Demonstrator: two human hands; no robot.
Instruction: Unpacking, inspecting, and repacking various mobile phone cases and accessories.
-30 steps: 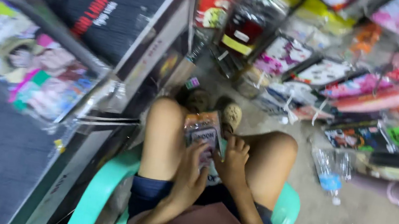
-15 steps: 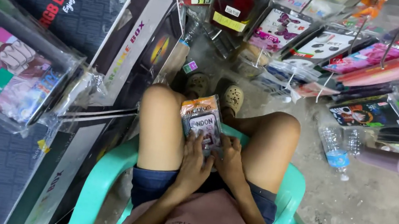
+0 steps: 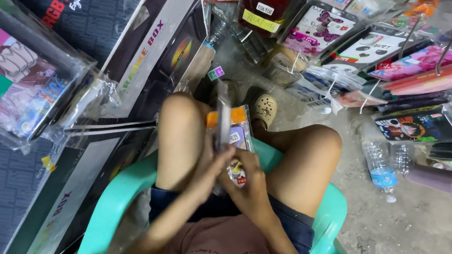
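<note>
Between the knees, over the green chair (image 3: 120, 201), both hands work on a small packet (image 3: 236, 138) in clear wrap. Left hand (image 3: 213, 165) fingers pinch a thin dark card (image 3: 222, 121) upright. Right hand (image 3: 250, 184) fingers grip the packet's bottom. It looks like pulling the card out; a steady hold is needed.

Light even, fairly bright, soft; your legs throw faint shadow onto green chair (image 3: 122, 189). Glare patches on plastic-wrapped boxes (image 3: 11, 83) left of chair. Hanging packets (image 3: 375, 54) above chair slightly soft; edges bowed by wide lens.
</note>
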